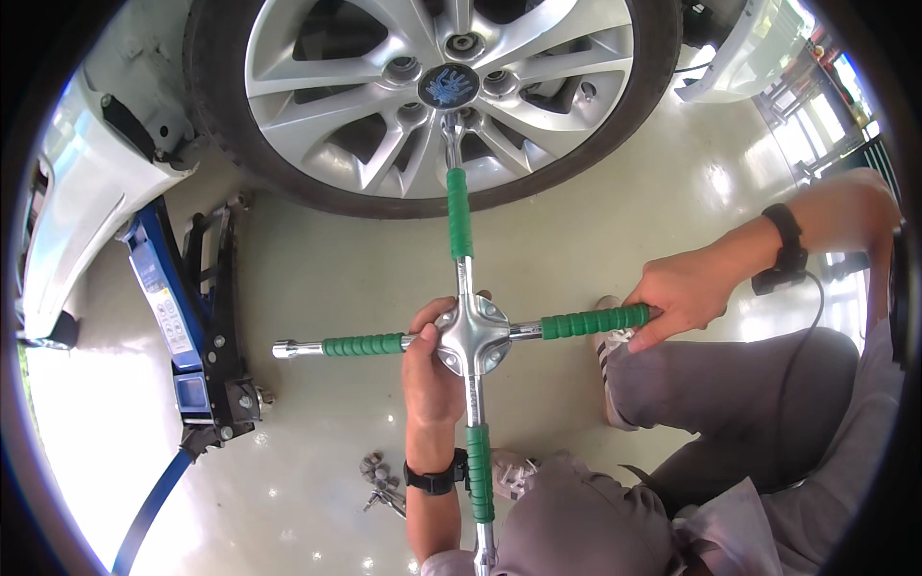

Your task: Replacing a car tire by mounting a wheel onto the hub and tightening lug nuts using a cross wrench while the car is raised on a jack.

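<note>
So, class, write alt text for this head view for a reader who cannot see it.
A person's left hand grips the hub of a green-handled cross wrench fitted to a car wheel, while the right hand holds its right arm. A blue floor jack stands at left.

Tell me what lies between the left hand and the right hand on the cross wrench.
In the head view, the left hand holds the cross wrench at its hub; a bare steel stub and green grip run to the right hand.

Premises: a vehicle repair workshop. Evidence: a white car [86,182] stands at far left on a pale glossy floor [317,278], its alloy wheel [432,86] exposed; a blue hydraulic floor jack [187,326] sits beneath the body at left; loose wheel bolts [379,475] lie near.
</note>
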`<state>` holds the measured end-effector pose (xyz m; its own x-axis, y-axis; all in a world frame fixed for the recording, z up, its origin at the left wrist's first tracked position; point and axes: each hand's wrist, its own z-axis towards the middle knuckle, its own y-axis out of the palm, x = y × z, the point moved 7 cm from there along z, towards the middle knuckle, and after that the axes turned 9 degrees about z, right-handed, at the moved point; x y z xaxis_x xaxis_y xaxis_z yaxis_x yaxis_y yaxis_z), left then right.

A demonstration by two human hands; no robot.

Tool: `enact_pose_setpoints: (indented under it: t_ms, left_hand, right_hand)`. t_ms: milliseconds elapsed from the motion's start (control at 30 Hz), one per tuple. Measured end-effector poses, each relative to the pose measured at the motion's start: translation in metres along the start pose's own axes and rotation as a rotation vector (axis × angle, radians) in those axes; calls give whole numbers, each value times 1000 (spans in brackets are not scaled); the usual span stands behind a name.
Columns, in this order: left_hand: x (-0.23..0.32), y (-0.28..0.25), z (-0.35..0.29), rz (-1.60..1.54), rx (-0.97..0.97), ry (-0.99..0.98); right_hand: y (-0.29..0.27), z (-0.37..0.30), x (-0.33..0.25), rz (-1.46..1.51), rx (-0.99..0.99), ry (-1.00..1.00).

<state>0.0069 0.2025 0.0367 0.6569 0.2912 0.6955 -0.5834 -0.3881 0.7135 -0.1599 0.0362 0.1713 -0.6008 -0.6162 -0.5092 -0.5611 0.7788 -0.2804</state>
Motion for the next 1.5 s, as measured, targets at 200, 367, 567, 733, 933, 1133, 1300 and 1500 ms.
enact_pose_setpoints:
  t_ms: [200, 367, 567, 733, 933, 1133, 1300, 1500]
  left_hand:
    - [-10, 5, 11, 14, 15, -43]
    - [-19, 7, 25, -90, -32, -67]
    - [-36, 10, 31, -207, -70, -114]
    - [-36, 10, 27, -108, 85, -158]
    - [0, 22, 32, 173, 87, -111]
    - [35, 39, 31, 403, 146, -123]
    - [70, 76, 36, 1008, 37, 96]
    - [54, 118, 37, 1715, -157, 103]
  right_hand:
    - [-3, -1, 12, 104, 6, 50]
    - [-12, -3, 10, 94, 25, 71]
    - [-23, -13, -2, -85, -18, 97]
    - [-23, -15, 8, -25, -96, 125]
    - [-16, 35, 40, -56, -289, -102]
    - [-1, 109, 62, -215, -318, -300]
    - [-31, 154, 27, 121, -98, -386]
    - [-101, 52, 18, 883, 63, -526]
